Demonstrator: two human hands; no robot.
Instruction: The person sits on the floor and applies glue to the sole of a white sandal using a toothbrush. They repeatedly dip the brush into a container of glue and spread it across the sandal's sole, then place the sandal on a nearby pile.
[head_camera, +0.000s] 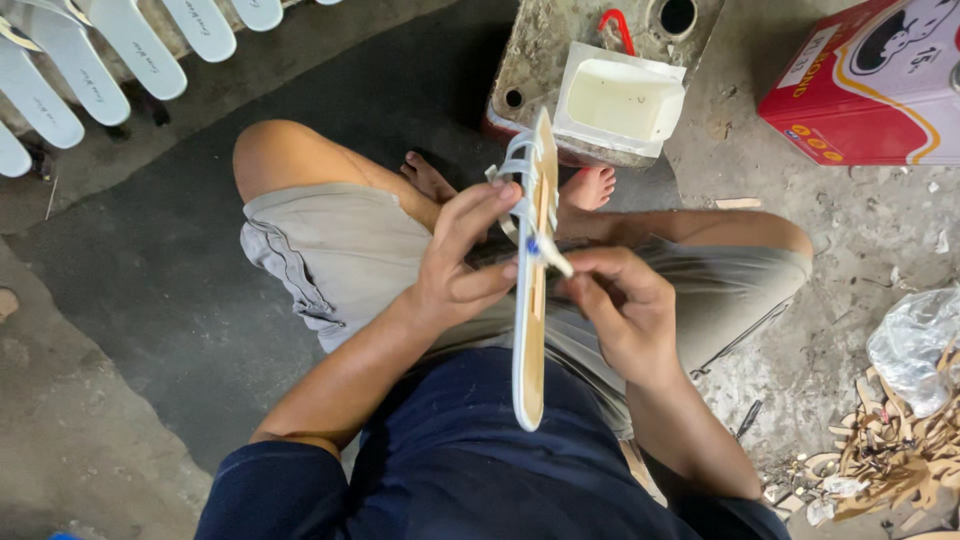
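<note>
I sit with knees apart and hold a white sandal sole (529, 340) edge-on, its tan underside facing right and white straps at its top end. My left hand (462, 262) grips the sole's upper part from the left, fingers curled over the straps. My right hand (610, 300) pinches a small white brush or applicator (553, 260) with a blue band, its tip touching the sole's tan face near the straps.
A dirty metal can (540, 50) carries a white tub of pale glue (618, 100) in front of my feet. A red tin (870, 85) stands at the upper right. White soles (110, 45) lie in a row upper left. Scraps and a plastic bag (915, 345) lie at right.
</note>
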